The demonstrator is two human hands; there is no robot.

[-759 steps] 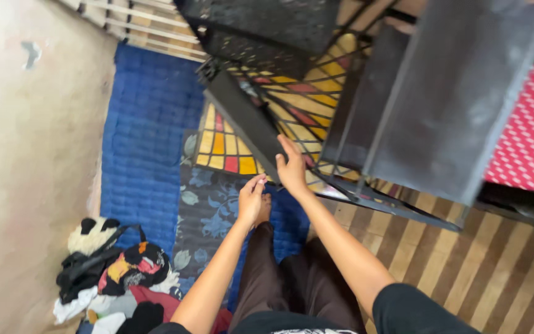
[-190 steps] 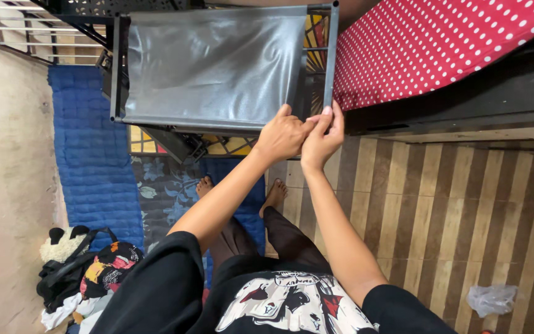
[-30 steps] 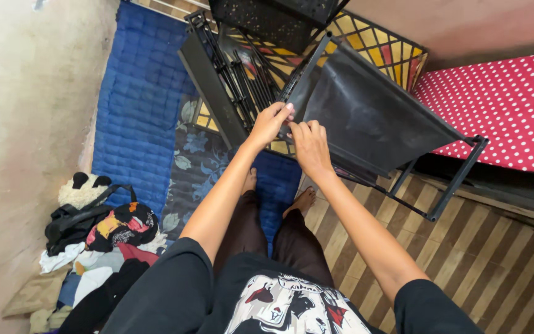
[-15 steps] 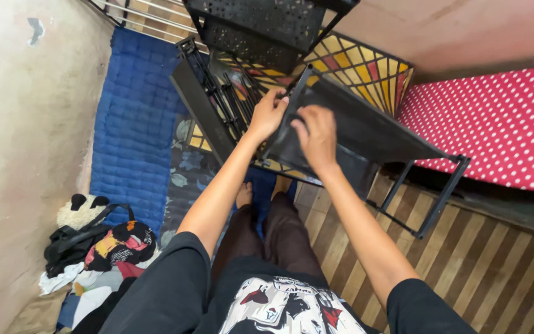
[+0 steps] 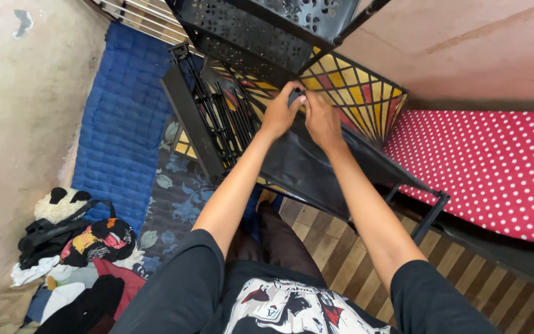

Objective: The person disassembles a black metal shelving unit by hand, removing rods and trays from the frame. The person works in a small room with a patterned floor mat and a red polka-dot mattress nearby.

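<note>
A black metal folding rack [image 5: 322,164] stands tilted in front of me, with a flat dark panel facing me and a barred frame [image 5: 217,117] at its left. My left hand [image 5: 281,111] and my right hand [image 5: 321,119] meet at the panel's upper edge. Both pinch a small dark part [image 5: 295,94] there; what it is cannot be made out. A perforated black shelf [image 5: 261,25] sits above the hands.
A bed with a red, white-dotted cover [image 5: 489,167] is at the right. A yellow and red patterned panel [image 5: 353,93] leans behind the rack. A blue quilted mat [image 5: 122,117] lies left, a pile of clothes and bags [image 5: 75,247] at lower left. Floor is striped wood [image 5: 335,241].
Over the last second the rack's dark panel has swung up and away from me, and both hands have moved up with it to its top edge.
</note>
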